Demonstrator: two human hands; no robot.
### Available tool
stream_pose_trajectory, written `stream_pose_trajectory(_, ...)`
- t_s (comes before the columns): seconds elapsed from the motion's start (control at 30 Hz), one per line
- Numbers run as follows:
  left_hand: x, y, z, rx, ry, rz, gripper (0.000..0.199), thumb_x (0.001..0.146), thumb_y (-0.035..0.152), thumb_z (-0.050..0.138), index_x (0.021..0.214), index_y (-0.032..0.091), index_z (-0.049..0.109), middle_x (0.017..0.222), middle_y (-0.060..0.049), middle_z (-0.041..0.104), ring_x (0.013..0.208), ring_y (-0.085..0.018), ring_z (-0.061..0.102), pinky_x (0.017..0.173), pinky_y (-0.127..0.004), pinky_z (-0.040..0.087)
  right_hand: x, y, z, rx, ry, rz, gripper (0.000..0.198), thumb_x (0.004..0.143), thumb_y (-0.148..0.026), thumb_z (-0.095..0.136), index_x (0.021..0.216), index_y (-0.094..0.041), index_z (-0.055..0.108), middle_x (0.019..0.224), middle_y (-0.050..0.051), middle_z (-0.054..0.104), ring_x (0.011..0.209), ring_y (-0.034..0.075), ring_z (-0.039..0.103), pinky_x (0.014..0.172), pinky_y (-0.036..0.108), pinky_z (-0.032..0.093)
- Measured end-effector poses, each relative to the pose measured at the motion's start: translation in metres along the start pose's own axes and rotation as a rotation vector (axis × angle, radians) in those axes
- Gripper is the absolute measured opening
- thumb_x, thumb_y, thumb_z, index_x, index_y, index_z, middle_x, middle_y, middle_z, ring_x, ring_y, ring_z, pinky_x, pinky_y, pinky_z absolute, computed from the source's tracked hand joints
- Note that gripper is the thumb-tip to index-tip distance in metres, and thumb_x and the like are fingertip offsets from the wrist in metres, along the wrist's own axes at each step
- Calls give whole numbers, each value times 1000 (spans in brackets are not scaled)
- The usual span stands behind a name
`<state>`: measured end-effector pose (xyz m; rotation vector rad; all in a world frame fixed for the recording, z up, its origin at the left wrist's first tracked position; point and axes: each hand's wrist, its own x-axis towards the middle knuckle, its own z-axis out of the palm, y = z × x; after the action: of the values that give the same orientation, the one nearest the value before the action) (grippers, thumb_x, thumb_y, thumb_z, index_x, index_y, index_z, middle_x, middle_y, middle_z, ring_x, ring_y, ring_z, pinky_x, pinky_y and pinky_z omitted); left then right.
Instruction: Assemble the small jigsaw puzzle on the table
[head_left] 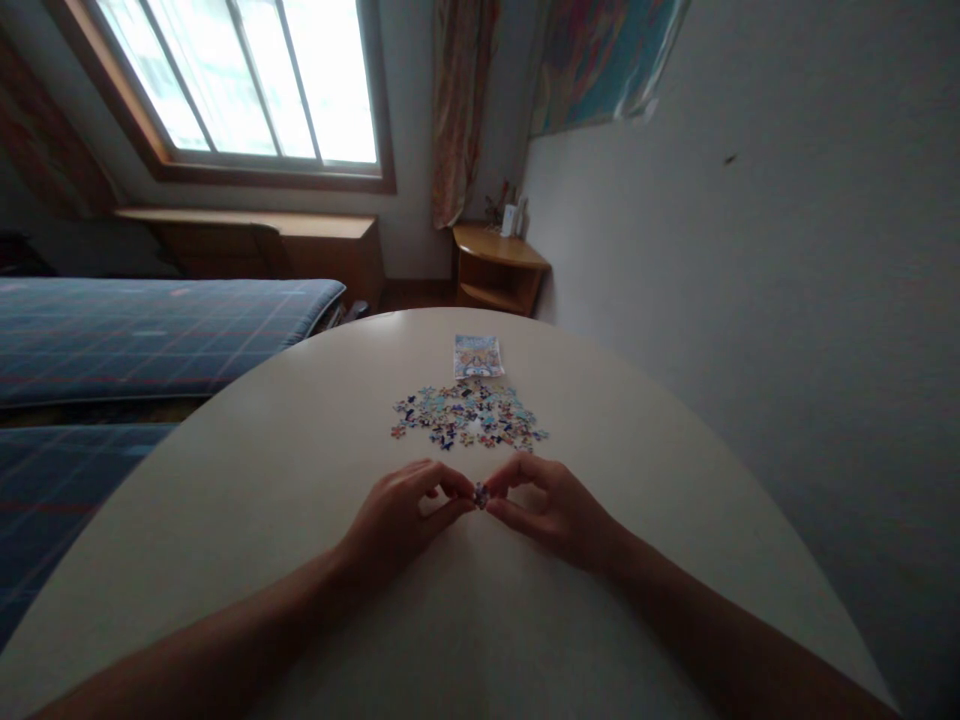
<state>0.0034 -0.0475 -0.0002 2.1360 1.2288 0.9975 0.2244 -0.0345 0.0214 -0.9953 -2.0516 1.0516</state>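
Observation:
Between the fingertips of both hands is a small, dark, patterned jigsaw puzzle piece (481, 494); whether it is one piece or two joined is too small to tell. My left hand (409, 508) pinches it from the left with thumb and fingers. From the right, my right hand (551, 508) pinches its other side the same way. Just beyond the hands lies a loose heap of puzzle pieces (480, 410) in blue, teal, orange and cream. A printed picture card (478, 357) lies flat behind the heap, touching its far edge.
The round white table (300, 470) spreads under both arms. A bed with a blue plaid mattress (150, 330) stands at the left, against the table's side. A white wall (787, 250) runs along the right. Beyond the table is a wooden corner shelf (499, 248).

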Motion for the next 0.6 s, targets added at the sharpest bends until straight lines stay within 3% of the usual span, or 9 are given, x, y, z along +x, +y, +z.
stream_pose_trajectory(0.17, -1, -1, 1, 6, 15, 73, 4, 85, 21, 71, 88, 22, 69, 81, 2, 72, 74, -13, 66, 68, -24, 51, 0, -1, 1, 30, -33, 4, 24, 86, -31, 66, 107, -20, 63, 86, 2, 72, 78, 16, 66, 71, 28, 49)
stream_pose_trajectory(0.33, -1, -3, 1, 89, 31, 197, 6, 90, 19, 64, 94, 22, 68, 87, 0, 73, 80, -14, 67, 73, -27, 53, 3, 2, -3, -95, 11, 10, 15, 87, -23, 61, 101, -21, 66, 83, 1, 73, 75, 14, 65, 69, 26, 47)
stream_pose_trajectory(0.47, -1, -2, 0, 269, -56, 301, 16, 92, 19, 59, 106, 22, 67, 104, -4, 73, 93, -19, 66, 80, -33, 55, 4, 2, -15, -243, 23, 58, 7, 83, -20, 64, 88, -20, 70, 81, 1, 71, 75, 14, 63, 69, 25, 45)
stream_pose_trajectory(0.6, -4, 0, -2, 385, -123, 363, 17, 95, 17, 54, 105, 21, 68, 108, -4, 73, 95, -20, 66, 83, -37, 56, 1, 2, -24, -294, -21, 134, 15, 84, -20, 62, 96, -21, 72, 82, 1, 71, 73, 14, 63, 67, 24, 45)
